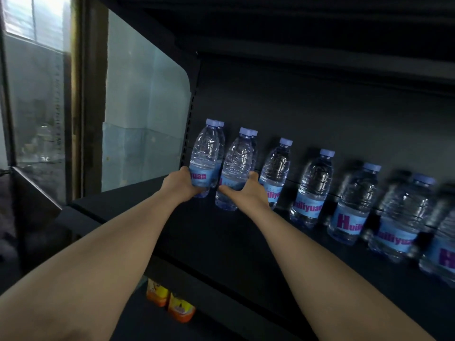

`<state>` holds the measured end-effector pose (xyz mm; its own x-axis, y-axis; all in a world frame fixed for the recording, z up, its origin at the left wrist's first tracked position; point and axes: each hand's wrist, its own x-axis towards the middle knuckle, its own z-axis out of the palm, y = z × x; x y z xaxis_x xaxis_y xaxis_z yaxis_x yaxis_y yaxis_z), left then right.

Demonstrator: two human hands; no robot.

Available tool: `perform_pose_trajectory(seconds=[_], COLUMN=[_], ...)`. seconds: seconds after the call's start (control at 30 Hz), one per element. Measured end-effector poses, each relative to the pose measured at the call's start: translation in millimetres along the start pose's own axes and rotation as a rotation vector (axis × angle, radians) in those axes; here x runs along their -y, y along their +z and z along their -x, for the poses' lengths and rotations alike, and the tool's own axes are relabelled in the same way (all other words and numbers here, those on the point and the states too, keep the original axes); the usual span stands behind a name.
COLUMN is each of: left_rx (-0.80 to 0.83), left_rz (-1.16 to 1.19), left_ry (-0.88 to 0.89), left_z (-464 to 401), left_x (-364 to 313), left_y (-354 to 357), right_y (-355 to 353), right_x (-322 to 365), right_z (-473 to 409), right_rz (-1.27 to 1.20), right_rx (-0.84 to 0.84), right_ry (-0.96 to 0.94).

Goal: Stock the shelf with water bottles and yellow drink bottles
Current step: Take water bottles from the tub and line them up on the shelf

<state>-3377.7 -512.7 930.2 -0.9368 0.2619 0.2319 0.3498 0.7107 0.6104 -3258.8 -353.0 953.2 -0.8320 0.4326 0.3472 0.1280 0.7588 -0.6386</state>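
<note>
My left hand [181, 184] grips a clear water bottle [208, 153] with a pale purple cap and a blue label, near the left end of the dark shelf [221, 232]. My right hand [248, 193] grips a second water bottle [237, 163] just to the right of it. Behind each held bottle another purple cap shows, so more bottles stand at the back. A row of several water bottles [312, 190] runs to the right along the shelf's back. Yellow-orange drink bottles [181, 308] stand on the lower shelf, partly hidden.
A glass side panel [142, 107] closes the shelf's left end. The shelf above [295, 33] overhangs the bottles. Bare shelf surface lies in front of the row. A window and a dark frame [37, 94] are at the far left.
</note>
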Motion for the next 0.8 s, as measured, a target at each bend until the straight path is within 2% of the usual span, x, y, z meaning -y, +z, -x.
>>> perform_pose_trajectory(seconds=[0.2, 0.37, 0.67, 0.8], left_rx=[-0.012, -0.076, -0.226, -0.26], left_rz=[-0.03, -0.1, -0.259, -0.331], left_ry=[0.061, 0.192, 0.447, 0.504], left_z=[30, 68, 166, 221], left_x=[-2, -6, 1, 16], left_y=[-19, -39, -76, -90], right_y=[-14, -26, -39, -35], right_x=[2, 14, 53, 69], right_z=[23, 56, 152, 206], right_rz=[0.268, 0.491, 0.699, 0.759], right_rx=[-0.123, -0.185, -0.281, -0.32], right_ry=[-0.142, -0.271, -0.341, -0.347])
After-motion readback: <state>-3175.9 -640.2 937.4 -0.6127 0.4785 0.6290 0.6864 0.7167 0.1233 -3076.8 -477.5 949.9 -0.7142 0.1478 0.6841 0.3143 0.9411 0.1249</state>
